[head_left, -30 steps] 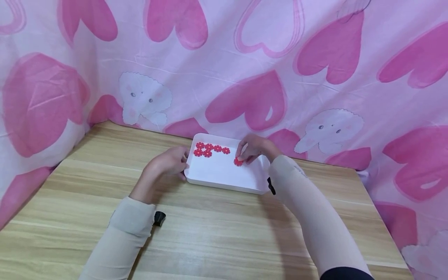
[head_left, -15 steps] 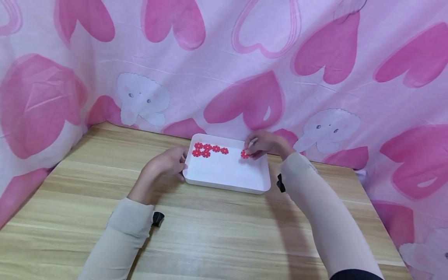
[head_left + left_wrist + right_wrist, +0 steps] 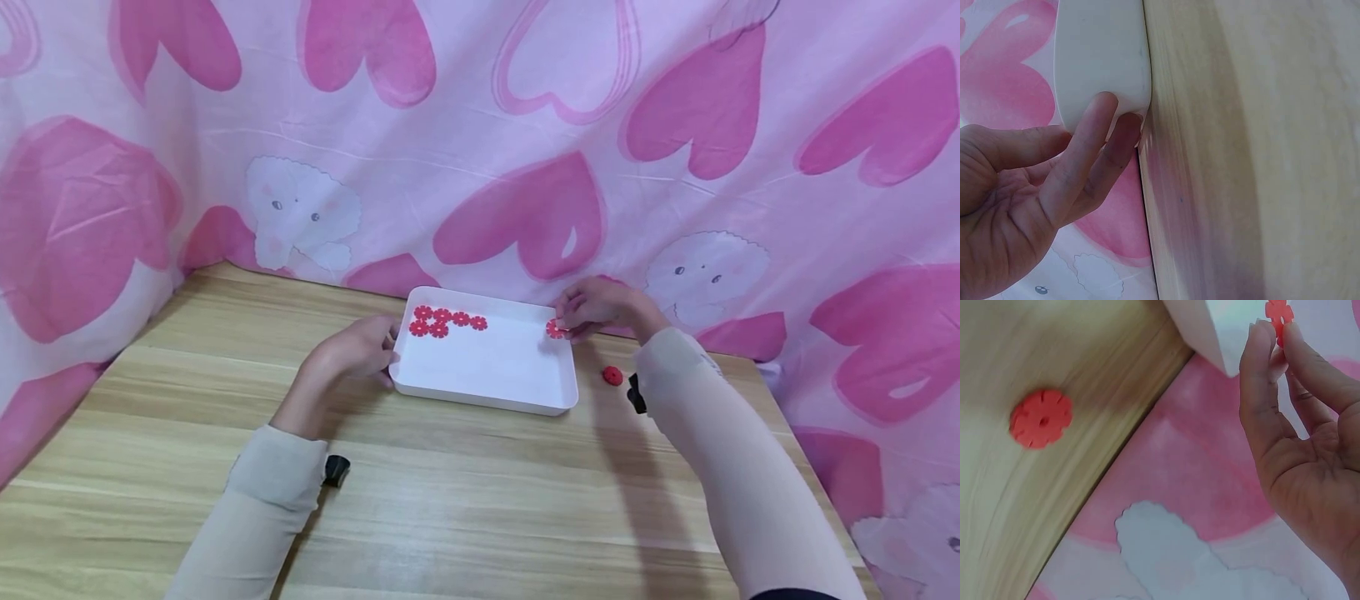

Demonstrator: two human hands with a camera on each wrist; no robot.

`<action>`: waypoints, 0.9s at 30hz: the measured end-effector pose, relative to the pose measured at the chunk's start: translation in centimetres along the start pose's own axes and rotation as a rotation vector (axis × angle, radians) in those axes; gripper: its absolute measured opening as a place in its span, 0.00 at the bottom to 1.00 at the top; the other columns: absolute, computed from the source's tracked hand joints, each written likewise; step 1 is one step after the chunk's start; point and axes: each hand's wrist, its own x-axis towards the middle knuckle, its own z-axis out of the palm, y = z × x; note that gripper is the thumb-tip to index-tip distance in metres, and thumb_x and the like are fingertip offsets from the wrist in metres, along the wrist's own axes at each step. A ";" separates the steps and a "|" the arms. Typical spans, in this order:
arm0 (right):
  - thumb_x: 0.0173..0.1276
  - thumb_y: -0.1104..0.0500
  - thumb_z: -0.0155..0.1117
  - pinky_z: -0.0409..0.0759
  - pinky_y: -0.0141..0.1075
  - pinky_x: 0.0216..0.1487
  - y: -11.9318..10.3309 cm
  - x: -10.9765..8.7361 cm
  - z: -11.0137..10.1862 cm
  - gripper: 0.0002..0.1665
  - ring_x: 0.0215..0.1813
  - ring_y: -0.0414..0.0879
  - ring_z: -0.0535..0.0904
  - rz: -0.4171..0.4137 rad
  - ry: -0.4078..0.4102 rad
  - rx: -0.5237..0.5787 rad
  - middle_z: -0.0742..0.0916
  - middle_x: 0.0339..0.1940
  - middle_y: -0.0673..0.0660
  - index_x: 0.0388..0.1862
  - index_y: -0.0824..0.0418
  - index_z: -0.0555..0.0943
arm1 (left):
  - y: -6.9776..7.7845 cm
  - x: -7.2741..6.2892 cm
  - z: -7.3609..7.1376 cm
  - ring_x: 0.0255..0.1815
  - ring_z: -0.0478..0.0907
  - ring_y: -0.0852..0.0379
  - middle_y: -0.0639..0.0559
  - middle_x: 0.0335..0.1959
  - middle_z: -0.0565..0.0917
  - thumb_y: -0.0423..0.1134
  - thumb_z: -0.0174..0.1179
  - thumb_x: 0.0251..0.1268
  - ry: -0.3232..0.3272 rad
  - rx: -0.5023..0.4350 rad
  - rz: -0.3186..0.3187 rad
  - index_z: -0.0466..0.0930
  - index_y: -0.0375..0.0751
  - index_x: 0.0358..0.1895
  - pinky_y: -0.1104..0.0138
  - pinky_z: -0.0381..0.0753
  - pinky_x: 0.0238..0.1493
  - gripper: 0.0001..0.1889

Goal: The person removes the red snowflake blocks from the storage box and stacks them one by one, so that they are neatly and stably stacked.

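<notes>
A shallow white tray (image 3: pixel 487 367) stands on the wooden table with several red snowflake building discs (image 3: pixel 438 321) grouped in its back left part. At the tray's left end, my left hand (image 3: pixel 367 343) holds it, fingertips against the outer wall (image 3: pixel 1110 56). My right hand (image 3: pixel 596 304) pinches another red snowflake disc (image 3: pixel 555 328) between thumb and finger at the right rim. The right wrist view shows this pinched disc (image 3: pixel 1280 314) near the tray's corner. A loose red disc (image 3: pixel 612 376) lies on the table right of the tray, below the right hand.
A pink curtain (image 3: pixel 390 192) printed with hearts hangs along the table's back and sides. The wooden table (image 3: pixel 450 500) extends in front of the tray. A black clip-like piece (image 3: pixel 336 471) sticks out by the left cuff, another (image 3: pixel 637 394) by the right.
My right hand has moved right with the pinched disc, from over the tray's inside to its right rim. The loose disc on the table has come into view. My left hand stays put.
</notes>
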 end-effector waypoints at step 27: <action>0.77 0.68 0.67 0.94 0.39 0.47 8.2 -3.1 -3.0 0.12 0.36 0.44 0.88 0.054 0.004 0.097 0.87 0.37 0.56 0.52 0.73 0.77 | -0.1 0.0 0.2 0.45 0.87 0.46 0.29 0.57 0.80 0.24 0.53 0.80 0.007 0.006 0.013 0.68 0.23 0.69 0.60 0.94 0.47 0.19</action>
